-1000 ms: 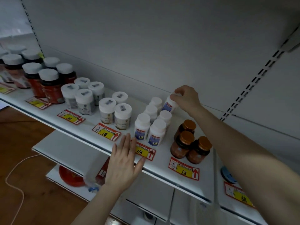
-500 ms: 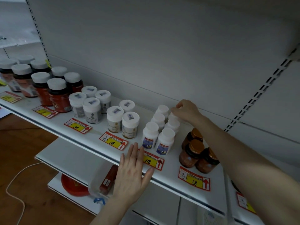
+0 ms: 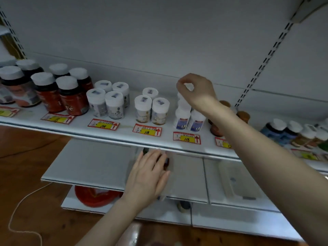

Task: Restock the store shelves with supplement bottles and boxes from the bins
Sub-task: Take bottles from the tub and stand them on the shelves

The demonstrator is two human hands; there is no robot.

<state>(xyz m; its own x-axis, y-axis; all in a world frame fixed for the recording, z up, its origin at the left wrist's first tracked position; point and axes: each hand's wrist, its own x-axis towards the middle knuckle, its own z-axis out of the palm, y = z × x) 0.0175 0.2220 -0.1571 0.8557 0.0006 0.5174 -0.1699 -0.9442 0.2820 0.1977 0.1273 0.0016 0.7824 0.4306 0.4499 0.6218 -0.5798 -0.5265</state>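
White-capped bottles with blue labels [image 3: 182,118] are grouped in two short rows on the upper shelf [image 3: 124,134], behind a red-and-yellow price tag marked 118 [image 3: 186,138]. The right hand [image 3: 197,91] is held just above the rear bottles of this group, fingers curled and thumb and forefinger closed into a ring. Whether a cap is pinched there cannot be told. Amber jars with brown lids [image 3: 243,116] are partly hidden behind the right forearm.

To the left of the blue-labelled group, two clusters of small white-lidded bottles [image 3: 150,109] [image 3: 106,102] are set. Beyond them are larger dark bottles with red labels [image 3: 71,102].

The left hand [image 3: 150,173] is laid flat, fingers straight and relaxed, on a clear plastic bin [image 3: 167,189] on the lower shelf [image 3: 88,162]. A dark red bottle [image 3: 166,162] is seen inside the bin at the fingertips. A second clear bin [image 3: 237,181] lies further right on the same level. A red object [image 3: 92,196] is seen on the lowest level. A white cable [image 3: 17,210] trails over the wooden floor [image 3: 26,174].
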